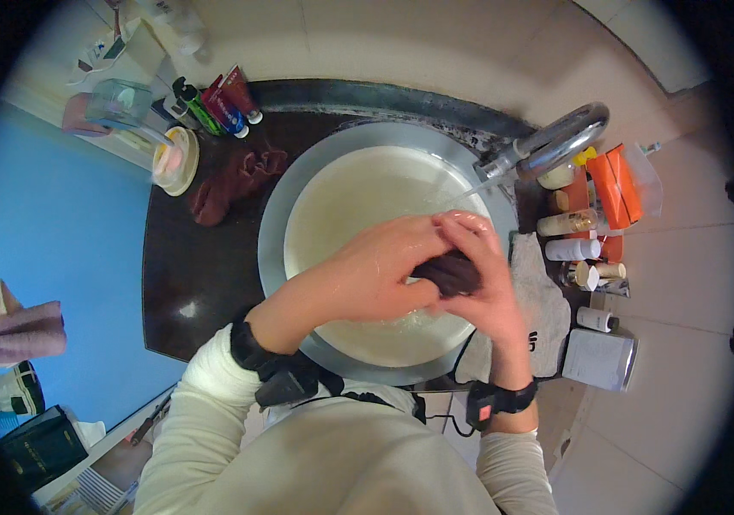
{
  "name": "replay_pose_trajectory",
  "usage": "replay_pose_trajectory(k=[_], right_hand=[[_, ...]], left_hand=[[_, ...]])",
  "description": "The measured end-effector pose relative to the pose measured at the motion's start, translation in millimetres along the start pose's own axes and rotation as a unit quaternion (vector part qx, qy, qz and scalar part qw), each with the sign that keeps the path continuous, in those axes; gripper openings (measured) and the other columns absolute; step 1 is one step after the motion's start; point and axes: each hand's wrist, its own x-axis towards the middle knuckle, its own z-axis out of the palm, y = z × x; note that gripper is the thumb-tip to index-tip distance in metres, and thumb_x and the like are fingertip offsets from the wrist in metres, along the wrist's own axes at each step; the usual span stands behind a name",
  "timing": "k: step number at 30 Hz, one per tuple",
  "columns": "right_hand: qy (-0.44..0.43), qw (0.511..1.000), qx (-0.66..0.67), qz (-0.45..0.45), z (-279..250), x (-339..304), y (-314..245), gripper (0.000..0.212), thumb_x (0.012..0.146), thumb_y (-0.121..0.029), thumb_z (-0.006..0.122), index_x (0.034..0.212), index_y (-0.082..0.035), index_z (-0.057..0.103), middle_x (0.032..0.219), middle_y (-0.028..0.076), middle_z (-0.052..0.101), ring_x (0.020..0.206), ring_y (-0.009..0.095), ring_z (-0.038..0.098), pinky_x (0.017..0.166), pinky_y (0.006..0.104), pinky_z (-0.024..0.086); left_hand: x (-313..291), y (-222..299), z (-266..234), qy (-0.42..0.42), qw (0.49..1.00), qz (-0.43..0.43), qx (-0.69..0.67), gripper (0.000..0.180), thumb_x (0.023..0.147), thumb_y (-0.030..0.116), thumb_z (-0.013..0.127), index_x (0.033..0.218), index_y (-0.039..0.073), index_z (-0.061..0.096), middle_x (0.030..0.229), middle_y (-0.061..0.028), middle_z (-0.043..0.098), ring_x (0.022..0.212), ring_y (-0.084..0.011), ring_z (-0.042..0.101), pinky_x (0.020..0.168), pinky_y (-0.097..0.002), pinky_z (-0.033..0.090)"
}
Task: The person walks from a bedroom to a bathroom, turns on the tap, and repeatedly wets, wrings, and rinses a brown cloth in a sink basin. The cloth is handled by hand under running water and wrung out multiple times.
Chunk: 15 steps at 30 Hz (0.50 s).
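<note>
Over a round basin with cloudy water, both my hands are wrapped round a dark, wet, bunched-up cloth. My left hand grips it from the left, its thumb pressed against the cloth. From the right, my right hand closes on the same cloth, its fingertips meeting the left fingers on top. The palms hide much of the cloth, so its kind is unclear. A thin stream runs from the chrome faucet into the basin just beyond my hands.
A twisted maroon cloth lies on the dark counter left of the basin. Tubes stand behind it. To the right are a grey cloth and several bottles and jars. A white box sits nearer me.
</note>
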Motion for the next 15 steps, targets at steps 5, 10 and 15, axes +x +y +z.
replay_pose_trajectory(k=[5,10,15], right_hand=[[0.016,0.971,-0.061,0.231,55,-26,101,0.055,0.071,-0.007,0.071,0.123,-0.019,0.057,0.104,0.011,0.054,0.089,0.028,0.059,0.08,0.0341,0.049],[-0.088,0.854,-0.326,0.396,107,-47,154,0.039,0.076,-0.007,0.065,0.111,-0.024,0.061,0.099,0.012,0.054,0.088,0.033,0.059,0.075,0.039,0.049],[0.002,0.963,-0.088,0.257,97,-24,98,0.033,0.073,-0.003,0.067,0.103,-0.014,0.063,0.096,0.011,0.055,0.088,0.03,0.058,0.079,0.036,0.047]], left_hand=[[-39,-114,25,0.087,0.972,-0.194,0.099,0.036,0.068,0.008,0.061,0.104,0.001,0.057,0.102,-0.0189,0.059,0.089,-0.0373,0.057,0.082,-0.0432,0.046],[-57,-183,50,0.191,0.823,-0.527,-0.096,0.033,0.084,0.015,0.054,0.116,0.008,0.052,0.092,-0.0067,0.059,0.079,-0.0245,0.058,0.068,-0.0382,0.051],[-54,-174,58,0.314,0.613,-0.536,-0.488,0.034,0.091,0.031,0.05,0.119,0.012,0.048,0.1,-0.0086,0.057,0.084,-0.0234,0.058,0.071,-0.0354,0.052]])
